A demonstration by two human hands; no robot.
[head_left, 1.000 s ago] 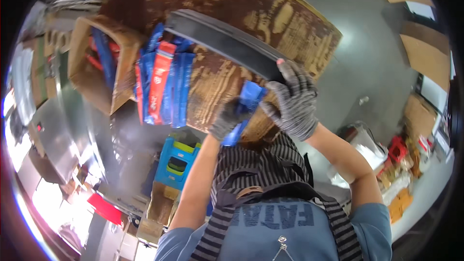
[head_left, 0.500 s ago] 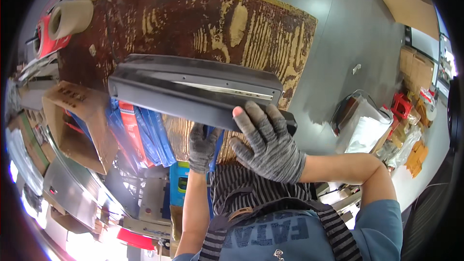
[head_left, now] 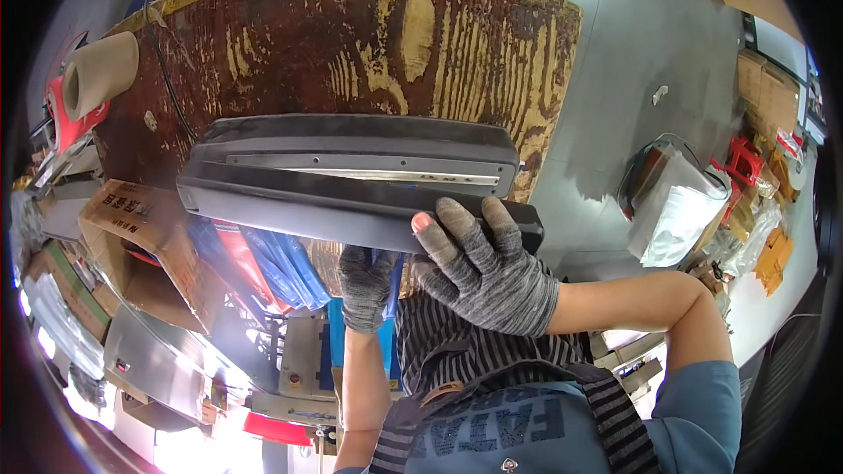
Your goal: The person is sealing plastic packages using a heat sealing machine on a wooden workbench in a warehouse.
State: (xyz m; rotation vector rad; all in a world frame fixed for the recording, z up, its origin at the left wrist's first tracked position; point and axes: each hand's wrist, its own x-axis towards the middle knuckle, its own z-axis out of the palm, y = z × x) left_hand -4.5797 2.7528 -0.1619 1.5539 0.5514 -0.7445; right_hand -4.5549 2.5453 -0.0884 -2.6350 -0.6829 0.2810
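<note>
A long, dark bag sealer [head_left: 290,215] lies across the near part of the table. A narrow metal strip [head_left: 369,175] with small screws shows in the gap between its two long bars. My right hand [head_left: 487,276], in a grey knit glove with one fingertip bare, rests with fingers spread on the right end of the near bar. My left hand [head_left: 364,290], gloved alike, is closed by the near bar's edge, its fingertips partly hidden beneath. A strip of blue plastic bag [head_left: 394,284] shows at its thumb.
Blue and red plastic packs [head_left: 263,263] sit left of my left hand, beside an open cardboard box [head_left: 145,211]. The worn brown table [head_left: 290,53] holds a tape roll [head_left: 101,75] at far left. White bags [head_left: 676,202] stand on the floor at right.
The near bar of the sealer has shifted toward me, and more of the metal strip shows. My right hand stays on it, my left hand below. The view has shifted a little.
</note>
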